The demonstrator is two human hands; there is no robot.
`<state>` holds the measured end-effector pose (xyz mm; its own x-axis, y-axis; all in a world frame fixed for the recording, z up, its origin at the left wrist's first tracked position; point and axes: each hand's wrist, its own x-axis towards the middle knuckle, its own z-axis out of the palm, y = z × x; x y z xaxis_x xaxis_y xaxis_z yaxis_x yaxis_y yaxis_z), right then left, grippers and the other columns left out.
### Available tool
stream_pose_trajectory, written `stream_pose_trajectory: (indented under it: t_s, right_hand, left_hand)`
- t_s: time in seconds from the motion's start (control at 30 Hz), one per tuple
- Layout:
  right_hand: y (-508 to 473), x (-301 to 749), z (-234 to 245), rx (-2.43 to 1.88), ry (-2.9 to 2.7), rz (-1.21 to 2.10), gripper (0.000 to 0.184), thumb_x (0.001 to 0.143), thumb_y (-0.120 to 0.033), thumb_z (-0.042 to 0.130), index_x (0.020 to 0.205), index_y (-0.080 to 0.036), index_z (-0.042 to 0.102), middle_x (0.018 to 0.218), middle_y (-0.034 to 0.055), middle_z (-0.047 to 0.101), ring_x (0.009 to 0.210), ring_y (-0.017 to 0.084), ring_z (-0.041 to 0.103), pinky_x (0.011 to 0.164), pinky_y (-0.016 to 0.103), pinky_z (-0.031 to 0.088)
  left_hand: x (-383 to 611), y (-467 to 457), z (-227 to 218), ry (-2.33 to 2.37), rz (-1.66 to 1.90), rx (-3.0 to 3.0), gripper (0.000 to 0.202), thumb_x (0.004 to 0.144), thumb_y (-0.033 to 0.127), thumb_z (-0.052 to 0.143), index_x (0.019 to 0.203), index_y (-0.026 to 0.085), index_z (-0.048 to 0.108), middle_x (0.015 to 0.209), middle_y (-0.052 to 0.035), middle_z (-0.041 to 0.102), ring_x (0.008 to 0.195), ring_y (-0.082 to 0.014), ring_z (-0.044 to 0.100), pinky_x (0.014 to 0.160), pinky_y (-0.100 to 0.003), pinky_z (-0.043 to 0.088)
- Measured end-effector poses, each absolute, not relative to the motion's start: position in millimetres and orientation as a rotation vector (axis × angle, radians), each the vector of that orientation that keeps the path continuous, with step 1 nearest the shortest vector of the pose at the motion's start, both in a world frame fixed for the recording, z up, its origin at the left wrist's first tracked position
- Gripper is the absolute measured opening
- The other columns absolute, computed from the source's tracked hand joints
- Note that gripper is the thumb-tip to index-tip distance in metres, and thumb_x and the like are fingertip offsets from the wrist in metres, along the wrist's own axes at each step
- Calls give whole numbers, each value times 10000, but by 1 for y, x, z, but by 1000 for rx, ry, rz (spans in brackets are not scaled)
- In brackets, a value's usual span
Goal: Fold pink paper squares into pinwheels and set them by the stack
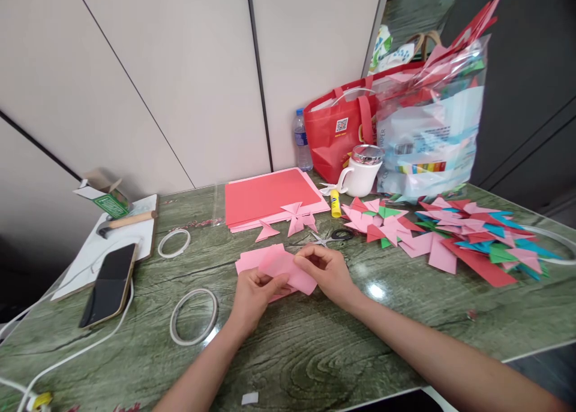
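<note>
My left hand (252,295) and my right hand (327,271) both pinch a pink paper square (288,269) held just above a small stack of pink sheets (252,259) on the green wood-grain table (315,352). Fingers of both hands are closed on the sheet's edges. Folded pink paper shapes (294,219) lie just behind, in front of a stack of red and pink paper (270,197). Scissors (333,237) lie beyond my right hand.
A heap of folded coloured paper shapes (454,238) covers the right. A glue stick (335,203), white mug (362,172), water bottle (302,140), red bag (342,130) and plastic bag (427,130) stand behind. Two tape rings (193,316), (173,242), a phone (110,283), hammer (126,222) and cables lie left.
</note>
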<state>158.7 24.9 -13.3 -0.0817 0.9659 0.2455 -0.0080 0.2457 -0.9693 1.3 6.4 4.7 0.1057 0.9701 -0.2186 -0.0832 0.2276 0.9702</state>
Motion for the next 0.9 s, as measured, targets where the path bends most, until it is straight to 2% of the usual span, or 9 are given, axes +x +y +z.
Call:
stream_pose_trajectory:
  t_s: [0.13,0.33,0.5,0.8,0.9]
  right_hand:
    - [26,161,-14,-991,-1368,1085,179,746,-334,607,672,-171,595,676,27,600,625,140,528,565,250,429]
    - [25,160,-12,-984,-1409,1074,177,749,-328,603,664,-174,592,670,23,593,621,138,522,569,254,423]
    - [24,159,-13,-1002,-1432,1055,182,753,-334,598,670,-172,594,674,21,596,630,141,529,581,254,423]
    - [25,160,-12,-1004,-1405,1068,181,747,-337,600,663,-177,589,673,23,599,625,143,532,572,255,428]
    - [26,161,-12,-1015,-1384,1073,197,738,-358,607,663,-176,594,670,23,605,620,144,534,565,254,432]
  left_hand:
    - [-1,8,7,1153,1047,1096,256,535,233,789,753,117,720,744,-60,736,660,-196,674,655,-291,555]
    - [-3,10,7,1194,1093,1050,196,561,262,773,654,109,694,615,-45,712,533,-173,651,577,-284,556]
    - [-4,10,5,1218,1090,1034,213,545,285,780,616,108,685,561,-36,692,516,-188,652,560,-299,558]
    - [-7,12,7,1183,1124,1068,206,559,279,773,656,117,692,577,-17,687,535,-167,640,597,-299,554]
    - [-8,14,8,1141,1146,1081,233,573,289,763,720,120,700,629,-28,700,551,-173,646,574,-293,553]
